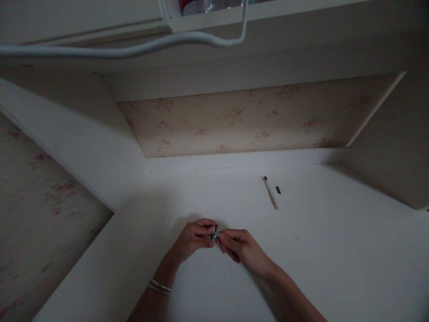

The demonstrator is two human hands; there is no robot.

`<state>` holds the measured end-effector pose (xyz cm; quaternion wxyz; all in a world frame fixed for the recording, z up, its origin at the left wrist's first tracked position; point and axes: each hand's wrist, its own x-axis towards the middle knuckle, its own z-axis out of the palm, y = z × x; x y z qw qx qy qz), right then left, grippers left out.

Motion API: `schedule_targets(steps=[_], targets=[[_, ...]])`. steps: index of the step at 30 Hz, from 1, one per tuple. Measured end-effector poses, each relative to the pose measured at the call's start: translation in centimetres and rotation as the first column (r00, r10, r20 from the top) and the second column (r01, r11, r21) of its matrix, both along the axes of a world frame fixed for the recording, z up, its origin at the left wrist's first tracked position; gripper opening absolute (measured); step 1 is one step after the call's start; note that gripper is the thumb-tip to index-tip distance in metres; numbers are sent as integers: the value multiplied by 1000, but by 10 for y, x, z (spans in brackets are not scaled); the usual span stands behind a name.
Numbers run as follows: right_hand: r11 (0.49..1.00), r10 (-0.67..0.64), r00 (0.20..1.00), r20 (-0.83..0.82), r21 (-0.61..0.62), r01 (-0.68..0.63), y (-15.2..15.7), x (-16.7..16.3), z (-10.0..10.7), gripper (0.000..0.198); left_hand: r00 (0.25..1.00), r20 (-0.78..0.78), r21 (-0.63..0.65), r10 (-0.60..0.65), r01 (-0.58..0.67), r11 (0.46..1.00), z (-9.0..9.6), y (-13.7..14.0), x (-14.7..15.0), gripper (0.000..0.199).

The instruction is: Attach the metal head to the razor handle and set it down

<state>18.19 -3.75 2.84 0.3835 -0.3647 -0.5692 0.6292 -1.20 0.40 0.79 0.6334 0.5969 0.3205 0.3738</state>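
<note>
Hands meet over the near middle of a white desk (318,250), both pinching one small metal piece (215,233) between them. The left hand (194,239) comes in from the near left with its fingers curled round the piece's left end; the right hand (241,248) comes from the near right, thumb and forefinger closed narrowly on the other end. So the piece sits squarely between the two grips, held just above the desktop or resting on it — the dim light does not let me say which. Its long axis looks to run left to right, from one set of fingertips to the other, though it is too small and dark to make out its shape or what it is. Neither hand is plainly nearer; each has its own end. A thin bracelet (160,286) circles the left wrist. Farther back and to the right, well apart from the hands, a slim pale stick (271,193) lies on the desk, angled near to far, and just beside it a tiny dark bit (278,189). Beyond them a flowered back panel (254,118) closes the recess, and overhead a white cable (134,48) droops across — far from anything the hands touch.
</note>
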Motion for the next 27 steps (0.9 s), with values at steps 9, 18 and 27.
schedule_targets(steps=[9,18,27], targets=[[963,218,976,-13,-160,-217,-1,13,3,44,985,-125,1,-123,124,992,10,-2,-2,21],[967,251,965,75,-65,-246,-1,16,9,45,987,-128,43,-95,101,994,7,-2,-3,27],[962,263,964,-46,-57,-266,-1,15,8,46,993,-66,39,-94,96,995,5,-2,-1,20]])
